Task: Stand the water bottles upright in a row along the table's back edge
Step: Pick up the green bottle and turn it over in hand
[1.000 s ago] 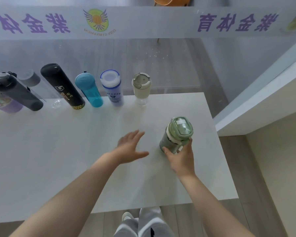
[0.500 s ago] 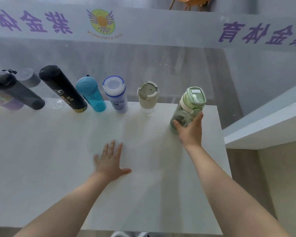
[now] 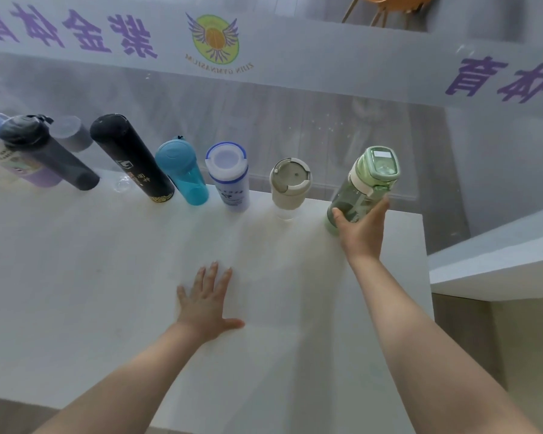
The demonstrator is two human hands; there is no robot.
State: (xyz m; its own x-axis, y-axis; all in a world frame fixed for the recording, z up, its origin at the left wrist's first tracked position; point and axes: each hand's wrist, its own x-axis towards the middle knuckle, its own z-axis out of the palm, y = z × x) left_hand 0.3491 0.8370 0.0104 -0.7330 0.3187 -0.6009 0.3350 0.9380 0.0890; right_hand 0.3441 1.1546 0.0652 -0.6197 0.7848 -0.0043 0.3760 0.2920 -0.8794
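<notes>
My right hand grips the lower body of a green bottle, which stands upright near the white table's back right corner. To its left along the back edge stand a beige cup, a white bottle with a blue rim, a teal bottle, a tall black flask, a clear grey-capped bottle, a dark grey bottle and a purple bottle. My left hand rests flat on the table, fingers spread, holding nothing.
A glass wall with purple lettering and a round logo runs right behind the table. The table's right edge lies just past the green bottle, with a white ledge beyond it. An orange chair shows behind the glass.
My right hand carried the green bottle from the table's middle right to the back edge, beside the beige cup. My left hand dropped flat onto the table.
</notes>
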